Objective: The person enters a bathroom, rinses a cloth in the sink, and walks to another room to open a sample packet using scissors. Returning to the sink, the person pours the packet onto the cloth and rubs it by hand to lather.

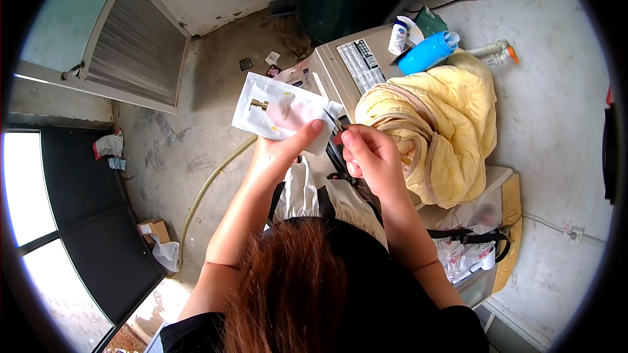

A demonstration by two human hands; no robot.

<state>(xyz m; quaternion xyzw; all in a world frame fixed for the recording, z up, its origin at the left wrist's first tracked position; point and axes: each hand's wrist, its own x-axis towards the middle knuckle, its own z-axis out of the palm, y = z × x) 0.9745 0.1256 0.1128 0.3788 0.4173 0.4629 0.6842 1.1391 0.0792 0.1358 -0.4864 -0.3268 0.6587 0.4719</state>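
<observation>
My left hand (281,149) grips a white refill pouch (267,114) by its lower right part, thumb on top. The pouch has a pink panel and a printed gold pump bottle, and it is tilted. In my right hand (374,155) is a pair of scissors (335,119), its fingers closed around the handles. The blades point up and left at the pouch's right end, close to its spout-like corner. Whether they touch or cut the film is too small to tell. My fingers hide most of the handles.
A bundled yellow quilt (461,131) lies at the right on a beige washing machine (332,62). Behind it are a blue bottle (424,57), a white bottle (397,39) and a tap (507,54). A hose (204,195) crosses the concrete floor at the left, near a cardboard box (156,227).
</observation>
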